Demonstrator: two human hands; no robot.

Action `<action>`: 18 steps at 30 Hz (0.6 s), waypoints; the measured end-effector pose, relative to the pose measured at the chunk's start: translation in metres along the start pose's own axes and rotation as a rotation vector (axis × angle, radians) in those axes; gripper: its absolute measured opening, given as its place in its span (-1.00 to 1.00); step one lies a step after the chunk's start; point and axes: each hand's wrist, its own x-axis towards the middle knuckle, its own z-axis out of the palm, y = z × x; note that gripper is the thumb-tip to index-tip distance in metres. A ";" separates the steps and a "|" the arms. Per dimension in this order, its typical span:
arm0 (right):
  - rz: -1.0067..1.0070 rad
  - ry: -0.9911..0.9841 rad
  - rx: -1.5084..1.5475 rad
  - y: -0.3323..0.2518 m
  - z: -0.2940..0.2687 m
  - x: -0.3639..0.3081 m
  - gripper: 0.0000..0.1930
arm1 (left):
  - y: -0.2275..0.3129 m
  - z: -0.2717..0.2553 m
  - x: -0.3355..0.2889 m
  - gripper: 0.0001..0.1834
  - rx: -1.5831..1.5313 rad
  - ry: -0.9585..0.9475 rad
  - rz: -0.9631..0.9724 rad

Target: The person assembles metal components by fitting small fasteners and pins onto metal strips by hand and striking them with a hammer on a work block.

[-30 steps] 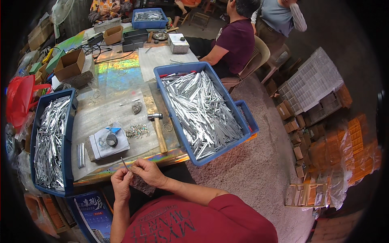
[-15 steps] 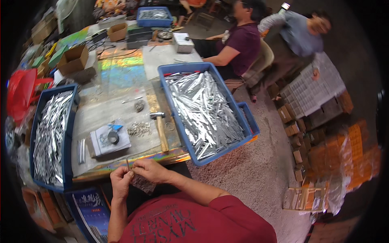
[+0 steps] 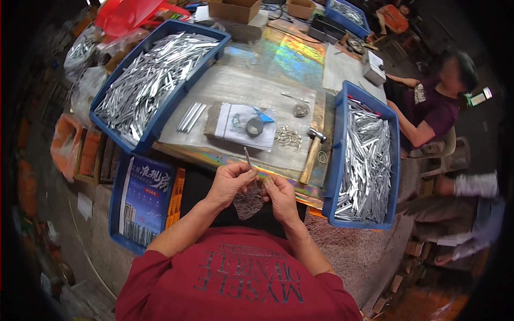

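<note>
My left hand is closed on a thin metal strip, which points up from its fingers in front of the table edge. Beside it, my right hand is pinched together, a little apart from the left; whatever lies in its fingertips is too small to make out. Beyond them on the table is a paper-covered block carrying a dark ring, perhaps a tape roll. A heap of small metal pieces lies to its right, near a hammer. Several silvery strips lie left of the block.
Blue bins of metal strips stand left and right. A lower blue bin holds a printed blue sheet. Across the table's right side sits a person; another person is at far right. Cardboard boxes stand at the back.
My view has turned, so the table now lies further right. My hands have moved apart, and the metal strip now shows in the left one. The person at the far right has moved nearer.
</note>
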 end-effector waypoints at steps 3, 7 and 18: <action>0.015 0.022 0.037 0.000 0.006 -0.002 -0.82 | -0.002 -0.003 -0.001 -0.88 -0.080 0.022 0.008; 0.017 0.048 0.072 0.003 0.012 -0.004 -0.82 | -0.004 -0.003 -0.001 -0.86 -0.170 0.049 0.024; -0.009 0.063 0.128 0.008 0.016 -0.004 -0.81 | -0.008 -0.001 0.000 -0.87 -0.223 0.070 0.028</action>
